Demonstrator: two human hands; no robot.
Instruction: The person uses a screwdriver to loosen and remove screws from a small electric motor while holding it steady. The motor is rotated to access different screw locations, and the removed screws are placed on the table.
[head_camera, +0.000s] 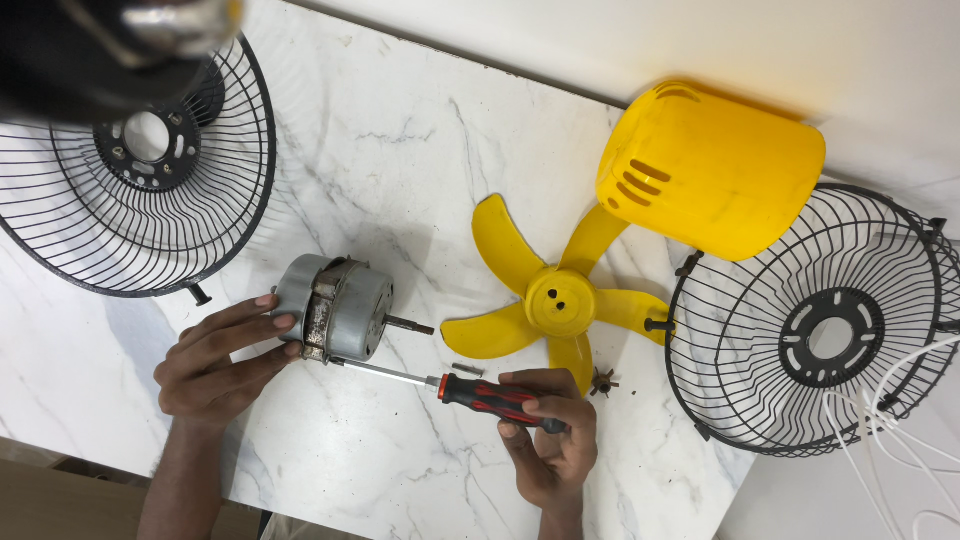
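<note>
Marble tabletop (400, 150), motor (335, 307) near front edge.

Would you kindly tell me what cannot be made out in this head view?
- Screwdriver tip: hidden where it meets the motor, so no screw shows.
- Left grille: top cut off by the frame edge and covered by a blurred dark object.
- Small dark part beside the yellow blade: too small to identify.
- White cable: runs off the right edge.
</note>
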